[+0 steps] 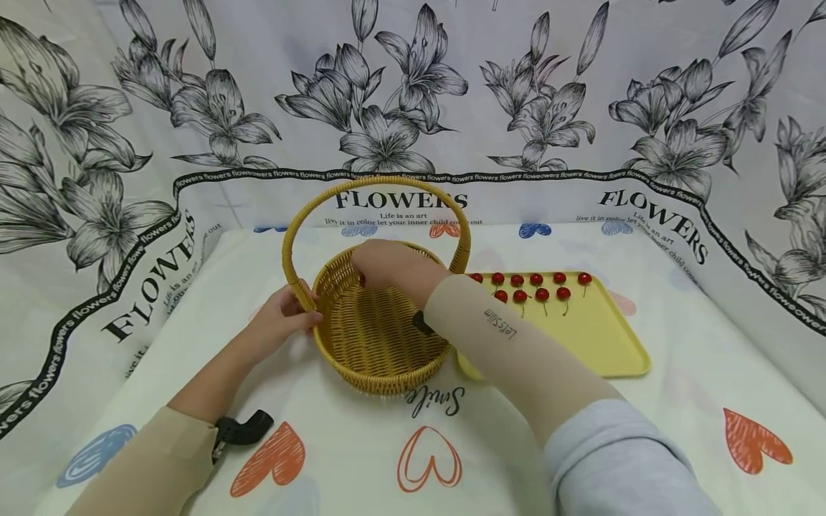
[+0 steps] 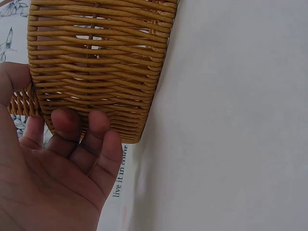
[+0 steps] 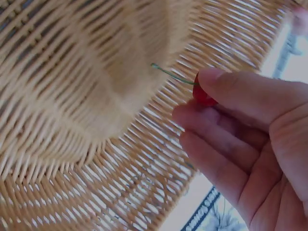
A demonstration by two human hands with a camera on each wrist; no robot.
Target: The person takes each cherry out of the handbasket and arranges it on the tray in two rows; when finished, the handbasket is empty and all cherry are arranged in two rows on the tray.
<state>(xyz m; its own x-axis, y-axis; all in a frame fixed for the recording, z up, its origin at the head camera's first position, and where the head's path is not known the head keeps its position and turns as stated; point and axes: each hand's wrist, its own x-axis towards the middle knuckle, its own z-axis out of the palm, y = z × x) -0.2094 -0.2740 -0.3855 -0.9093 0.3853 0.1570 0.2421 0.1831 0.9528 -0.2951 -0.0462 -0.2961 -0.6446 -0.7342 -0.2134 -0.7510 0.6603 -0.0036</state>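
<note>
A yellow-brown wicker basket (image 1: pixel 387 340) with a tall arched handle stands upright on the cloth. At the basket's left side, where the handle meets the rim, my left hand (image 1: pixel 282 320) holds it, thumb over the rim and fingers along the outer weave (image 2: pixel 101 62). My right hand (image 1: pixel 395 266) reaches inside the basket near the far wall. Between thumb and fingers it pinches a red cherry (image 3: pixel 204 92) with a green stem; in the head view that cherry is hidden by the hand.
To the right of the basket lies a yellow tray (image 1: pixel 581 340) with several red cherries (image 1: pixel 542 294) in two rows along its far side. My right forearm crosses over the tray's left part. A white cloth (image 1: pixel 348 459) with printed hearts covers the table, and a floral curtain (image 1: pixel 400 93) hangs behind.
</note>
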